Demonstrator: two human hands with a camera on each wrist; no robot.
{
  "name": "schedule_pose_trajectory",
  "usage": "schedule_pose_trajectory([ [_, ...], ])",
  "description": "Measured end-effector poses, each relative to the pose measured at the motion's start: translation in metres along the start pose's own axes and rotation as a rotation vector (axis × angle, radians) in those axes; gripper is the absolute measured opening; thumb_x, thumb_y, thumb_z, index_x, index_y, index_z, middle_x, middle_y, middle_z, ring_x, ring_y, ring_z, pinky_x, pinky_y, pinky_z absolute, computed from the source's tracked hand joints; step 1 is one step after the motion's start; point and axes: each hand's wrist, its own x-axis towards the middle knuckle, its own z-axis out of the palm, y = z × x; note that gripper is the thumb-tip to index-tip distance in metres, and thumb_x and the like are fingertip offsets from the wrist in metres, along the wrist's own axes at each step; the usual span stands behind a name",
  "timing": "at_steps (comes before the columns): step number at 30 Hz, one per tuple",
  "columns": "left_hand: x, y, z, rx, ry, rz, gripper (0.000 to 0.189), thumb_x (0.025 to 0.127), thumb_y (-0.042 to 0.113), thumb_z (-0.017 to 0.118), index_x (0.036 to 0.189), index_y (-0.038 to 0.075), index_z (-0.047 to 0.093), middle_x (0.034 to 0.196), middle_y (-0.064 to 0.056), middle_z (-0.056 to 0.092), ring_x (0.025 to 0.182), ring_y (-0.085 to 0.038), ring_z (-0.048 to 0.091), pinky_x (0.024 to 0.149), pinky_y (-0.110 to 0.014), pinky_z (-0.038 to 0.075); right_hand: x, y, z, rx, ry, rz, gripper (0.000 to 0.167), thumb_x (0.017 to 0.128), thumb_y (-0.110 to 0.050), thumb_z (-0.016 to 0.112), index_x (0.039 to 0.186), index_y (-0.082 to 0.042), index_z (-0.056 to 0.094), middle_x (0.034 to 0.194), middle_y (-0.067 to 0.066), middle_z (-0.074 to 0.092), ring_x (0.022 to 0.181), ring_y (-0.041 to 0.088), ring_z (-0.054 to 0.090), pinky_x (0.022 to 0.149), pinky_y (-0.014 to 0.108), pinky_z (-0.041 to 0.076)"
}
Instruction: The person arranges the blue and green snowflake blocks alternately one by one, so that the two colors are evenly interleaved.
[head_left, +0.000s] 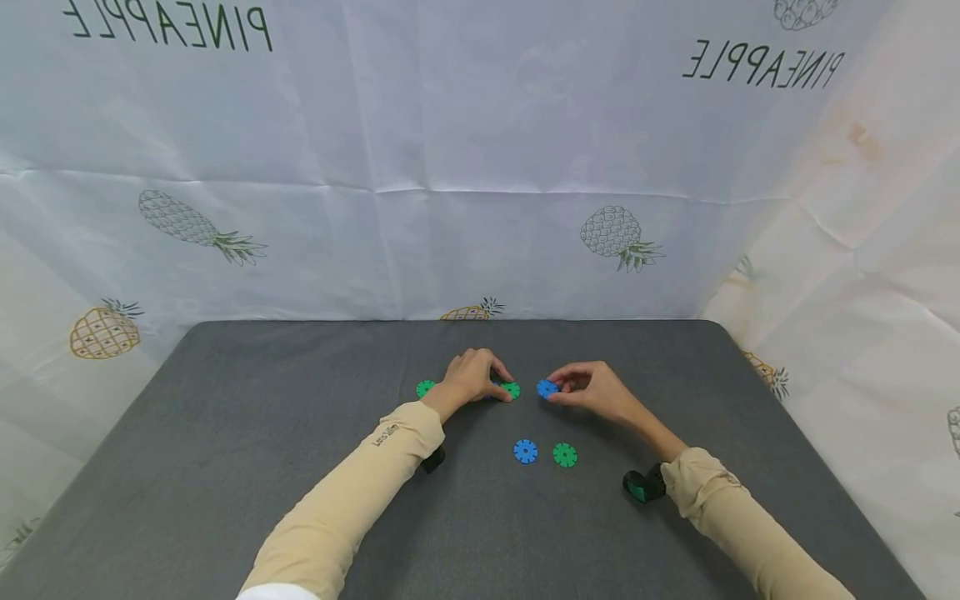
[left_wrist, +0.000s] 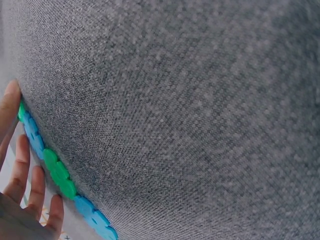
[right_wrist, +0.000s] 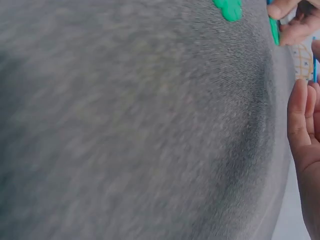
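My left hand [head_left: 468,377] pinches a notched green plastic disc [head_left: 512,389] between thumb and index finger. That disc is the end of a row of alternating discs behind the hand; the left wrist view shows a blue disc [left_wrist: 33,136], a green disc [left_wrist: 59,172] and another blue disc [left_wrist: 95,217] edge to edge. At the row's far left shows a further green disc [head_left: 425,388]. My right hand [head_left: 596,392] holds a notched blue disc [head_left: 547,389] by thumb and fingers, a small gap to the right of the row's end.
Nearer to me, a loose blue disc [head_left: 525,451] and a loose green disc [head_left: 565,454] lie side by side on the dark grey table [head_left: 300,467]. Behind the table hangs a pale pineapple-printed cloth [head_left: 465,250].
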Motion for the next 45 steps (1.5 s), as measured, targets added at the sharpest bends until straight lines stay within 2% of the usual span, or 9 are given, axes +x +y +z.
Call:
schedule_pose_trajectory([
  [9, 0.002, -0.002, 0.001, 0.01, -0.007, -0.009, 0.025, 0.073, 0.035, 0.084, 0.096, 0.025, 0.078, 0.116, 0.003, 0.066, 0.082, -0.013, 0.059, 0.065, -0.025, 0.044, 0.013, 0.001, 0.007, 0.056, -0.029, 0.05, 0.031, 0.082, -0.009, 0.077, 0.107, 0.006, 0.069, 0.086, 0.011, 0.067, 0.072, 0.012, 0.06, 0.063, 0.024, 0.049],
  [14, 0.002, -0.002, 0.001, 0.017, -0.006, -0.015, 0.025, 0.073, 0.035, 0.084, 0.096, 0.025, 0.078, 0.116, 0.002, 0.066, 0.083, -0.014, 0.06, 0.068, -0.026, 0.044, 0.019, 0.002, 0.012, 0.01, -0.033, 0.073, 0.029, 0.081, -0.017, 0.079, 0.103, 0.001, 0.071, 0.083, 0.004, 0.069, 0.071, 0.011, 0.062, 0.064, 0.025, 0.05],
  [18, 0.002, -0.003, 0.001, -0.001, -0.004, -0.003, 0.023, 0.074, 0.033, 0.084, 0.095, 0.025, 0.079, 0.113, 0.001, 0.067, 0.074, -0.012, 0.058, 0.066, -0.027, 0.044, 0.021, 0.004, 0.015, -0.034, -0.02, 0.031, 0.028, 0.08, -0.02, 0.079, 0.098, -0.001, 0.072, 0.08, 0.001, 0.069, 0.069, 0.01, 0.062, 0.062, 0.025, 0.05],
  [21, 0.0, -0.002, 0.0, -0.006, 0.002, 0.013, 0.021, 0.073, 0.032, 0.084, 0.092, 0.025, 0.079, 0.109, 0.001, 0.068, 0.069, -0.009, 0.055, 0.064, -0.026, 0.044, 0.022, 0.004, 0.017, -0.083, -0.006, 0.018, 0.027, 0.08, -0.019, 0.08, 0.098, 0.0, 0.072, 0.079, 0.001, 0.07, 0.068, 0.01, 0.063, 0.061, 0.026, 0.05],
  [27, -0.001, 0.001, -0.001, -0.008, -0.006, -0.006, 0.022, 0.075, 0.032, 0.083, 0.095, 0.024, 0.079, 0.111, 0.001, 0.068, 0.075, -0.01, 0.058, 0.065, -0.026, 0.044, 0.023, -0.001, 0.02, -0.181, 0.014, 0.055, 0.025, 0.079, -0.015, 0.08, 0.099, 0.0, 0.073, 0.08, 0.004, 0.07, 0.067, 0.011, 0.063, 0.061, 0.026, 0.049],
  [35, 0.001, -0.001, 0.001, 0.007, 0.002, 0.01, 0.026, 0.073, 0.035, 0.084, 0.097, 0.024, 0.078, 0.111, 0.002, 0.067, 0.067, -0.01, 0.055, 0.058, -0.024, 0.039, 0.023, -0.001, 0.018, -0.164, 0.009, 0.062, 0.032, 0.078, -0.011, 0.08, 0.106, 0.001, 0.07, 0.084, 0.006, 0.07, 0.067, 0.012, 0.065, 0.064, 0.027, 0.05],
  [45, 0.002, 0.0, 0.001, 0.025, 0.008, 0.014, 0.026, 0.073, 0.035, 0.084, 0.097, 0.024, 0.078, 0.113, 0.002, 0.067, 0.078, -0.012, 0.059, 0.061, -0.024, 0.042, 0.026, -0.003, 0.02, -0.197, 0.006, 0.026, 0.025, 0.079, -0.008, 0.079, 0.102, 0.0, 0.072, 0.088, 0.007, 0.071, 0.065, 0.011, 0.062, 0.059, 0.026, 0.049],
])
